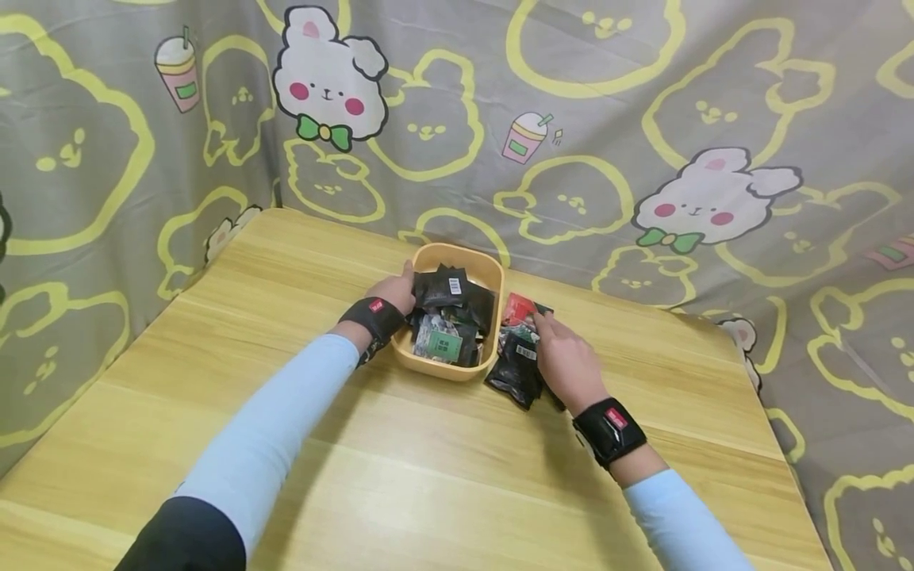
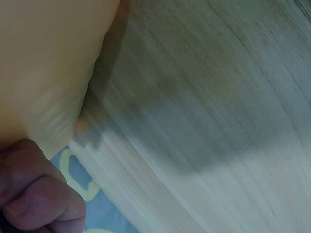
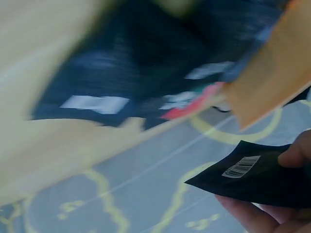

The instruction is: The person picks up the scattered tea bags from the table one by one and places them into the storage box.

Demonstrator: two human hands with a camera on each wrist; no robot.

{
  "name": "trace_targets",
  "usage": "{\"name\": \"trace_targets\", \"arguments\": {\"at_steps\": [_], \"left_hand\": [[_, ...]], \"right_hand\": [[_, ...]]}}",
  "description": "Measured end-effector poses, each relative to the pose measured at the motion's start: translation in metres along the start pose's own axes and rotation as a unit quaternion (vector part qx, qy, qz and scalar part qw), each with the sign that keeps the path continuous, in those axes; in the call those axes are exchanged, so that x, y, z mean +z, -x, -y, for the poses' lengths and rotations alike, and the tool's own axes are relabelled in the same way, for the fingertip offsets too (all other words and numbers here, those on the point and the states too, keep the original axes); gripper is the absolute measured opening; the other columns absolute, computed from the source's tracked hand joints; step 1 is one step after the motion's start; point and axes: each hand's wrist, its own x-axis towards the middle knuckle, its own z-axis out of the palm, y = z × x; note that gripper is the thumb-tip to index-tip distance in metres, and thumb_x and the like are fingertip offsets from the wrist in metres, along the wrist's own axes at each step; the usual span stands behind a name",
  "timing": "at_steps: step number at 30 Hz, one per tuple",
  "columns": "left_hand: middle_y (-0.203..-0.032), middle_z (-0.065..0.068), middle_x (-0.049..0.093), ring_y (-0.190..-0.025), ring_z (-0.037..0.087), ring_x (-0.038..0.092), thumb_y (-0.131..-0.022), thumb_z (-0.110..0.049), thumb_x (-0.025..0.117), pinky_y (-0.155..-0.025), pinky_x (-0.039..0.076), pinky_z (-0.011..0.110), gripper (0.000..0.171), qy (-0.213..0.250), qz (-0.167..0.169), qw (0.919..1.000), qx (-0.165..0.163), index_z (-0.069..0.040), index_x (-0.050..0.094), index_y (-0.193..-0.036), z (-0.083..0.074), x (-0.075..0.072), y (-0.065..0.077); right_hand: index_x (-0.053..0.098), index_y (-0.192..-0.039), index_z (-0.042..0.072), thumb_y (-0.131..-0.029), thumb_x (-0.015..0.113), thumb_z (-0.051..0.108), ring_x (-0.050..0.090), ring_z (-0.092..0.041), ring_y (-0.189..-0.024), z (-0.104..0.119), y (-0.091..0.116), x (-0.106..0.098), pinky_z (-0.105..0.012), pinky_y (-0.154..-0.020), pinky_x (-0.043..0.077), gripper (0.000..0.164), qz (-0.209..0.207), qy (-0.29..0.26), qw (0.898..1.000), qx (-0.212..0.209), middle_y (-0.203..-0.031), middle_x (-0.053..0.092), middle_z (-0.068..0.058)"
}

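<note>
A yellow-orange plastic bin (image 1: 446,370) holds several black sachets (image 1: 477,308) and one with a green label (image 1: 444,346). My left hand (image 1: 391,295) grips the bin at its left rim. In the left wrist view, curled fingers (image 2: 46,201) show beside the smooth bin wall (image 2: 43,63). My right hand (image 1: 571,361) is just right of the bin, above loose sachets (image 1: 517,369). Between thumb and fingers it pinches a black sachet (image 3: 243,167) with a barcode, clearest in the right wrist view. A sachet with a red part (image 1: 517,308) lies near its fingertips.
Bin and loose sachets are toward the back of a wood-grain table (image 1: 400,476). A grey curtain (image 1: 457,103) with cartoon prints hangs along the back and sides of the table.
</note>
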Motion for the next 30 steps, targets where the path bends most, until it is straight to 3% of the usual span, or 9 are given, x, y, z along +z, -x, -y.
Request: {"name": "trace_targets", "arguments": {"at_steps": [11,13,15,18,20,30], "left_hand": [[-0.086,0.016,0.066,-0.071,0.027,0.059,-0.094,-0.013,0.045,-0.064,0.046,0.035,0.072,0.006,0.005,1.0,0.002,-0.002,0.001,-0.15,-0.006,0.006,0.002],[-0.085,0.015,0.065,-0.069,0.026,0.058,-0.094,-0.013,0.045,-0.062,0.044,0.034,0.072,0.001,0.005,1.0,0.001,-0.003,0.001,-0.15,-0.005,0.008,0.0],[-0.084,0.015,0.065,-0.068,0.025,0.058,-0.094,-0.013,0.045,-0.061,0.044,0.033,0.072,0.0,0.006,1.0,0.001,-0.003,0.002,-0.15,-0.005,0.008,-0.002],[-0.084,0.014,0.065,-0.068,0.025,0.058,-0.094,-0.013,0.045,-0.06,0.044,0.032,0.071,0.005,0.009,0.9999,0.0,-0.002,0.002,-0.15,-0.005,0.008,-0.002],[-0.084,0.014,0.064,-0.068,0.024,0.058,-0.095,-0.014,0.044,-0.061,0.045,0.032,0.07,0.01,0.011,0.9999,0.0,-0.002,0.002,-0.15,-0.004,0.007,-0.003],[-0.099,0.019,0.066,-0.082,0.029,0.063,-0.095,-0.015,0.041,-0.073,0.05,0.037,0.069,0.022,0.009,0.9997,-0.011,-0.003,0.001,-0.15,0.005,0.003,-0.007]], "right_hand": [[0.058,-0.121,-0.003,-0.086,0.055,0.001,0.065,-0.032,-0.096,0.045,-0.071,0.005,-0.042,-0.075,0.053,0.035,-0.035,-0.022,0.996,-0.081,-0.117,0.064,-0.017],[0.057,-0.124,0.0,-0.087,0.058,0.006,0.064,-0.031,-0.096,0.051,-0.081,0.004,-0.044,-0.075,0.052,0.037,-0.016,-0.035,0.995,-0.087,-0.119,0.062,-0.016],[0.052,-0.131,0.005,-0.089,0.06,0.019,0.059,-0.032,-0.107,0.054,-0.087,0.002,-0.048,-0.084,0.049,0.045,0.031,-0.046,0.995,-0.084,-0.128,0.057,-0.017],[0.043,-0.14,0.012,-0.088,0.061,0.04,0.044,-0.033,-0.128,0.053,-0.087,0.0,-0.058,-0.098,0.037,0.061,0.113,-0.063,0.99,-0.055,-0.142,0.044,-0.018],[0.039,-0.143,0.014,-0.088,0.057,0.048,0.035,-0.033,-0.136,0.049,-0.082,0.0,-0.061,-0.103,0.03,0.067,0.147,-0.064,0.987,-0.032,-0.147,0.037,-0.017],[0.043,-0.14,0.004,-0.089,0.057,0.044,0.036,-0.043,-0.132,-0.009,-0.036,-0.001,-0.057,-0.103,0.033,0.065,0.19,-0.11,0.974,0.053,-0.146,0.032,-0.027]]}}
